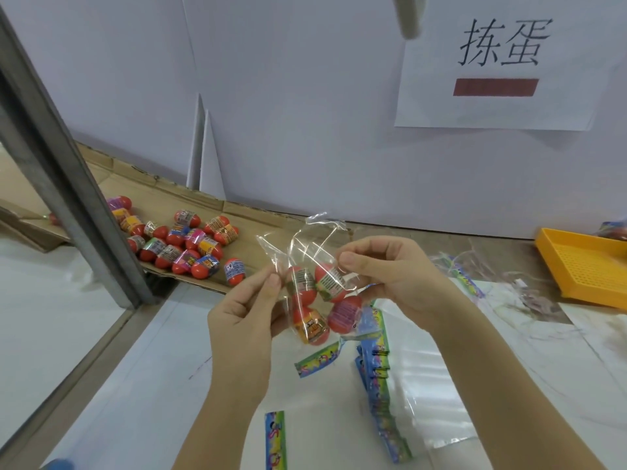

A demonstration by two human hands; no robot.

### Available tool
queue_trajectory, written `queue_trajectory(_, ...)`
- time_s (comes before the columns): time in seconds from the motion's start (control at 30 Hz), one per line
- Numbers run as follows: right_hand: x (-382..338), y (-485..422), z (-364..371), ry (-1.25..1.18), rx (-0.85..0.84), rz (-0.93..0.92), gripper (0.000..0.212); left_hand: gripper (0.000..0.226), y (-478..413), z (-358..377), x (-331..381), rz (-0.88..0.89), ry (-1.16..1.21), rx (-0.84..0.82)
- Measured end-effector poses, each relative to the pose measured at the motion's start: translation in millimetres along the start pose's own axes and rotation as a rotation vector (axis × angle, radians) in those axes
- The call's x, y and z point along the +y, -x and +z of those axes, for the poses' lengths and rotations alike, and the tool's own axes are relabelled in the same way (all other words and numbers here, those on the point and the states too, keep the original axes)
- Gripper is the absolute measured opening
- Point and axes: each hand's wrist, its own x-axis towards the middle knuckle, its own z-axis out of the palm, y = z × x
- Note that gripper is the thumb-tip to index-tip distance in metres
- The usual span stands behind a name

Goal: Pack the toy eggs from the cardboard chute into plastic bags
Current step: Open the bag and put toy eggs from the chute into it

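**Part-filled bag held by its film above the tabletop**

A clear plastic bag (305, 245) is held in the air between both hands, above the white tabletop (135, 368). Its left edge is pinched in the narrow grip of the left hand (244, 310), between thumb and forefinger, and its right side is pinched likewise by the right hand (383, 276). Four bagged eggs (330, 281) can be counted low in the bag. Many loose eggs (183, 245) are left on the cardboard chute (237, 215), to the left and well apart from the hands.

The main risk is judged to be slippage. The film is thin, glossy and crumpled, and the whole load is carried by two small pinches. If either grip is relaxed, the open mouth could tip and the contents be spilled. The eggs are smooth, rounded and hard-looking, red with shiny printed bands, so any that are dropped would probably roll across the slick tabletop. Tearing of the film at the pinch points is also possible if it is pulled apart too firmly.

A stack of flat bags (376, 368) with bright printed headers is lying below the hands. A yellow perforated tray (583, 266) is set at the far right.
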Motion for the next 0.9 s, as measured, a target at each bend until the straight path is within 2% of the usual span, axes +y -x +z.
queue_trajectory(0.17, -1.1, 0.6, 1.8, -0.011, -0.003, -0.011, 0.019, 0.016, 1.1, -1.0, 1.1, 0.055, -0.051, 0.015)
queue_trajectory(0.3, 0.2, 0.0, -0.2, -0.018, -0.018, -0.028, 0.009, 0.024, -0.2, -2.2, 1.0, 0.098, -0.105, 0.094)
queue_trajectory(0.4, 0.6, 0.1, -1.4, -0.043, -0.043, -0.04, 0.007, 0.016, -0.8, -3.1, 1.1, 0.11, -0.133, 0.111)
queue_trajectory(0.47, 0.6, 0.2, -2.2, -0.065, -0.054, -0.043, 0.009, 0.012, -1.2, -4.6, 2.4, 0.111, -0.126, 0.099)
queue_trajectory(0.67, 1.1, -0.6, -3.1, -0.104, -0.063, -0.059, 0.012, 0.02, -3.7, -10.1, 6.1, 0.087, -0.12, -0.019)
queue_trajectory(0.77, 1.5, -1.1, -5.0, -0.1, -0.076, -0.061, 0.01, 0.035, -3.2, -8.7, 6.7, 0.101, -0.127, -0.04)
queue_trajectory(0.9, 2.7, -1.1, -9.4, -0.139, -0.124, -0.087, 0.012, 0.018, -0.8, -6.4, 10.7, 0.153, -0.097, -0.035)
